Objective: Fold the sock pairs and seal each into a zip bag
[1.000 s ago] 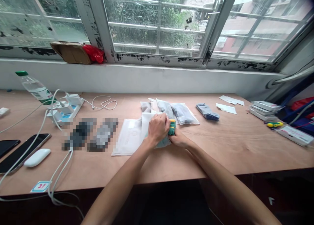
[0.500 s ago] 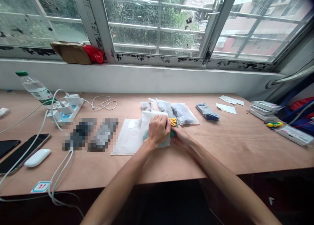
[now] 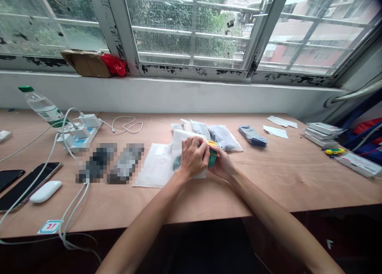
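My left hand (image 3: 193,156) is closed over a frosted zip bag (image 3: 180,140), its fingers wrapped at the right side. Half inside that bag is a green-and-yellow folded cloth bundle (image 3: 212,159), which looks like socks. My right hand (image 3: 222,164) grips the bundle's outer end, thumb on top and the other fingers largely hidden. Under the bag's left side lies a flat frosted bag (image 3: 153,166). Just beyond my hands, several filled bags, among them one with a grey item (image 3: 225,137), lie in a row.
Folded grey socks (image 3: 253,136) lie to the right, with white paper slips (image 3: 276,131) farther back. Stacked boxes (image 3: 324,131) sit at the right edge. On the left are a power strip (image 3: 85,136), a bottle (image 3: 44,106), phones (image 3: 30,186) and loose cables (image 3: 76,204).
The bag is raised slightly and the bundle has turned, showing more green outside my left hand. My right hand has shifted a little up and closed further around the bundle.
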The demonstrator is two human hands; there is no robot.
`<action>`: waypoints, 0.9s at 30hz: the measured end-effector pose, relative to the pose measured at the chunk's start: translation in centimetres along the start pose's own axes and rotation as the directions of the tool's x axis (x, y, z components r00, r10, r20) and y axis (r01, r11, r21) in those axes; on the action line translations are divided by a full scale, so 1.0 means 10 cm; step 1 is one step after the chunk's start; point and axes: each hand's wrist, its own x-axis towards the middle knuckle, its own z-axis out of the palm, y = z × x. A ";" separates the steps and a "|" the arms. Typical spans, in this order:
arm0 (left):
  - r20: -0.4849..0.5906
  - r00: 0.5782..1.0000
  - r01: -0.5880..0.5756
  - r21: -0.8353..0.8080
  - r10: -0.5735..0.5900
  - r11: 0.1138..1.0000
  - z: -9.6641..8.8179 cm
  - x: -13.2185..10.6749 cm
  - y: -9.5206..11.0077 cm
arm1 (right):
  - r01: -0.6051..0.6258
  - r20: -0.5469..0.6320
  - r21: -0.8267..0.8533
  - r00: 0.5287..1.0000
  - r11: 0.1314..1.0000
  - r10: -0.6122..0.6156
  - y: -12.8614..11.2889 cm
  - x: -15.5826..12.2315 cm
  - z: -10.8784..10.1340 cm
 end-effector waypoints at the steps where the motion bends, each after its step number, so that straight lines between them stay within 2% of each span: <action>1: 0.005 1.000 -0.015 -0.001 0.015 1.000 0.00 0.00 0.01 | -0.016 0.001 0.005 1.000 1.000 0.016 0.01 0.01 -0.01; 5: 0.010 0.999 -0.033 -0.011 0.033 0.999 -0.01 -0.01 0.02 | -0.041 0.045 -0.120 0.998 0.992 0.047 0.10 0.07 -0.08; 10: -0.010 1.000 -0.022 -0.046 0.022 0.999 -0.03 -0.02 -0.03 | 0.065 0.149 -0.367 0.989 0.928 -0.010 0.17 0.11 -0.17; 17: 0.008 0.999 -0.032 -0.047 0.032 0.998 -0.04 -0.02 -0.01 | 0.048 0.097 -0.152 0.995 0.987 -0.034 0.03 0.06 -0.07; 24: -0.044 0.999 0.001 -0.081 -0.005 0.997 -0.07 -0.01 -0.01 | -0.012 0.164 -0.098 0.986 0.995 0.028 0.08 0.08 -0.13; 27: -0.057 0.998 0.009 -0.077 -0.013 0.997 -0.05 -0.01 -0.01 | -0.001 0.122 -0.125 0.992 0.992 0.017 0.06 0.09 -0.08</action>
